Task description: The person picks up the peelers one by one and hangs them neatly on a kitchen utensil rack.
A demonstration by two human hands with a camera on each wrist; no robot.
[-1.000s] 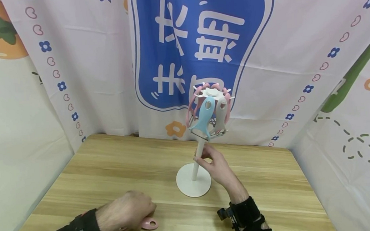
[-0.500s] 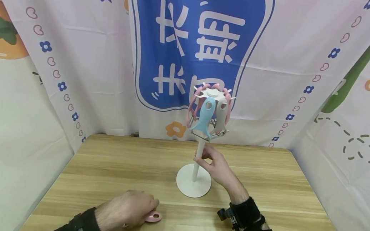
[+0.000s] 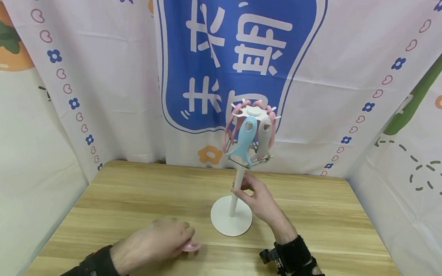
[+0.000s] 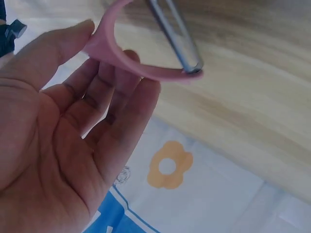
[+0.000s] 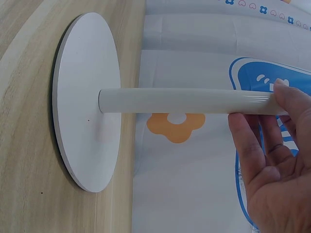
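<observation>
A pink peeler [image 4: 131, 63] with a metal blade is pinched between the thumb and fingers of my left hand [image 3: 155, 245]. In the head view only its handle end, with a hole, shows beyond the fingers, low over the table. My right hand [image 3: 257, 197] grips the white pole [image 5: 180, 100] of an upright rack with a round white base [image 5: 87, 107]. From the rack's white top [image 3: 253, 111] hang a light blue peeler [image 3: 247, 134], a grey peeler [image 3: 264, 135] and several pink ones, set around it.
The rack stands on a wooden table [image 3: 133, 199], right of its middle. Behind the table hangs a white cloth [image 3: 122, 98] with a blue printed sign, and more printed cloth closes off both sides.
My left hand has lifted the pink peeler and carried it right and away from me, towards the rack's base. My right hand and the rack have stayed put.
</observation>
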